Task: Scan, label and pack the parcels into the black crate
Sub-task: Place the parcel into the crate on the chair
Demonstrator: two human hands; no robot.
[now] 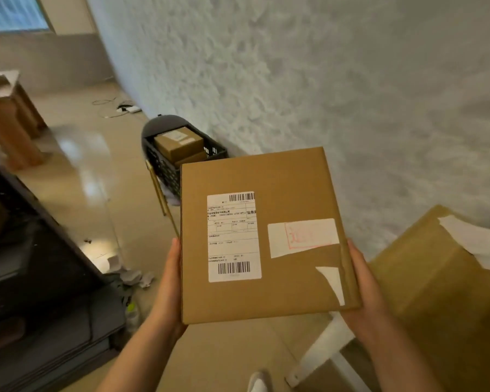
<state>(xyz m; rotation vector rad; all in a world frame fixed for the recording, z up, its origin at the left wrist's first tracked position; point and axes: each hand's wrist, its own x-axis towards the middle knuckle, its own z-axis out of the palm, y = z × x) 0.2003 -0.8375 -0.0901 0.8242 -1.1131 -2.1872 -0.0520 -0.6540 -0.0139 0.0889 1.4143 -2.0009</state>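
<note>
From the head view, the person carries a flat cardboard parcel (pixel 266 236) level between both palms, the left hand (pixel 171 281) pressed to its left edge and the right hand (pixel 361 287) to its right edge, each clamped against the side, not curled over the top. A shipping label (pixel 234 236) with two barcodes faces up between the hands, and beside it sits a white sticker (pixel 303 236) with a red stamp; a smaller scrap of label near the right hand looks half peeled, though blur makes that uncertain. The black crate (pixel 167 162) stands beyond the parcel's far edge, close against the wall, with at least one smaller box (pixel 178 142) already inside. To pack well, I would keep the palms squeezing evenly, carry the parcel forward and tilt it edge-first beside that box, since the free room in the crate looks narrow. Left of the grip the floor is open; to the right a large carton (pixel 441 278) crowds the elbow.
</note>
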